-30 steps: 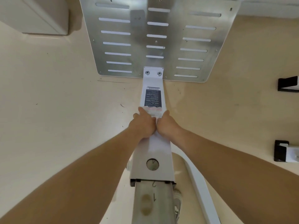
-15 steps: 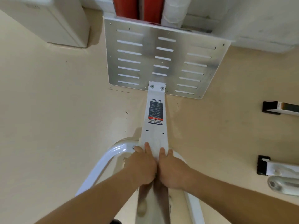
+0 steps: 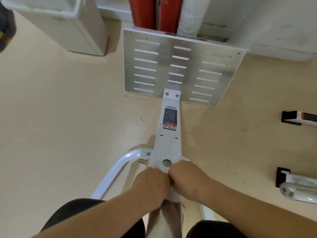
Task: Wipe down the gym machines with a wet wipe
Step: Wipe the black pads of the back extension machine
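Note:
A white machine beam (image 3: 169,140) runs from a slotted metal footplate (image 3: 180,69) toward me, with a printed label (image 3: 170,117) and a round hole (image 3: 167,163) on it. My left hand (image 3: 151,182) and my right hand (image 3: 187,177) sit side by side on the beam just below the hole. Their fingers curl down around the beam. A white wet wipe (image 3: 174,194) shows between and under them. Below the hands the bare steel post (image 3: 164,219) continues.
A white curved tube (image 3: 118,167) branches left from the beam. A white bin (image 3: 72,28) stands at the back left, with red pipes (image 3: 154,12) and a white pipe (image 3: 190,14) behind the footplate. Other machine feet (image 3: 298,188) lie on the right floor. My knees (image 3: 72,215) flank the post.
Both hands have slid together down the beam toward me, from the label to just below the round hole, dragging the wipe along. The view has pulled back.

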Demonstrator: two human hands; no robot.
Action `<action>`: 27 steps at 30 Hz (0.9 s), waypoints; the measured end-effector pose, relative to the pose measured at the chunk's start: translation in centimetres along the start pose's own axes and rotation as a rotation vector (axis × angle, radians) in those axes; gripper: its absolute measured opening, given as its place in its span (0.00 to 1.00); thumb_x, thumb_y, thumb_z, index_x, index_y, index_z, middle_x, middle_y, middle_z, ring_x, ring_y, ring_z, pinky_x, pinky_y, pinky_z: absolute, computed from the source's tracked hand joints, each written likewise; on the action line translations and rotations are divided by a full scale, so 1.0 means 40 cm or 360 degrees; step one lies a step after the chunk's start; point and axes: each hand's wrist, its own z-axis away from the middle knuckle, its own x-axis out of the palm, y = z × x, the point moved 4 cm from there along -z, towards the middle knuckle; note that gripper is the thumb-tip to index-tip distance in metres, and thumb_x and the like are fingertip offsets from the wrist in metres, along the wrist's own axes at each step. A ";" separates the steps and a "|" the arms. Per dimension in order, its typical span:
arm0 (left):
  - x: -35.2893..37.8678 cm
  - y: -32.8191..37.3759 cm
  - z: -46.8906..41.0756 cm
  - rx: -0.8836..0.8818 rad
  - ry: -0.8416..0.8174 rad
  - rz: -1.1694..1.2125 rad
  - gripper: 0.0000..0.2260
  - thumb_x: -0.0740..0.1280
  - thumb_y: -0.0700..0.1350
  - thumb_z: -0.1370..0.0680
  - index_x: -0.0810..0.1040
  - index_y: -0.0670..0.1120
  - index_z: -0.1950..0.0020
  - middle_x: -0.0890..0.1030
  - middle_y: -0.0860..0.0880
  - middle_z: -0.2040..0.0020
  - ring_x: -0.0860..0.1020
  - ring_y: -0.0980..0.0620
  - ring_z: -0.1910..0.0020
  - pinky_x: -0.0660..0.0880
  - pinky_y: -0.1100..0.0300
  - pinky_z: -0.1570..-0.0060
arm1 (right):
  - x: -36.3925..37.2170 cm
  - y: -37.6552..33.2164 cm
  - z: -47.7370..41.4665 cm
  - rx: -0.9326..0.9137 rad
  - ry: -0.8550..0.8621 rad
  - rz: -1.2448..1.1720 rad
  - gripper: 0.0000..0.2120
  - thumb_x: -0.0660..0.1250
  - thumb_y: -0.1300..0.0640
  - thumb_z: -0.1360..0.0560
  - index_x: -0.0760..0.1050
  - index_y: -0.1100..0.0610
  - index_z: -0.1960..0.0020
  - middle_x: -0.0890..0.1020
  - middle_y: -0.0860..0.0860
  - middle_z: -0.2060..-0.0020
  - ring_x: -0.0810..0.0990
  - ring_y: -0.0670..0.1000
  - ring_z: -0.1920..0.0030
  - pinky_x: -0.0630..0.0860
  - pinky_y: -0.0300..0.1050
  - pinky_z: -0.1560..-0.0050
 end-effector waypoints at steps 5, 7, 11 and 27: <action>0.030 0.003 0.024 -0.0090 -0.0016 0.0117 0.30 0.60 0.37 0.22 0.49 0.31 0.25 0.73 0.36 0.53 0.78 0.41 0.44 0.70 0.56 0.56 | 0.033 0.005 0.049 -0.0106 -0.0081 -0.0050 0.08 0.59 0.60 0.24 0.78 0.58 0.53 0.75 0.53 0.59 0.74 0.55 0.57 0.65 0.45 0.65; 0.038 0.022 0.027 -0.0097 -0.0025 0.0029 0.32 0.59 0.37 0.21 0.43 0.31 0.24 0.71 0.33 0.36 0.74 0.39 0.39 0.72 0.53 0.49 | 0.040 0.036 0.048 -0.0100 -0.0056 -0.0031 0.08 0.60 0.61 0.24 0.78 0.57 0.51 0.78 0.54 0.56 0.77 0.56 0.55 0.69 0.46 0.62; 0.025 0.071 0.038 -0.0005 -0.0043 -0.0283 0.25 0.56 0.36 0.19 0.53 0.34 0.24 0.56 0.30 0.26 0.65 0.33 0.31 0.70 0.48 0.40 | 0.047 0.092 0.043 0.0019 -0.0105 -0.0230 0.10 0.58 0.60 0.24 0.78 0.59 0.53 0.78 0.51 0.60 0.75 0.54 0.57 0.69 0.46 0.61; 0.013 0.071 -0.016 0.0067 0.0112 -0.0590 0.15 0.56 0.38 0.19 0.70 0.39 0.33 0.73 0.41 0.37 0.72 0.42 0.38 0.69 0.54 0.48 | 0.055 0.067 0.041 -0.0013 -0.0020 -0.0241 0.15 0.58 0.60 0.23 0.75 0.50 0.40 0.74 0.52 0.51 0.76 0.56 0.49 0.71 0.46 0.57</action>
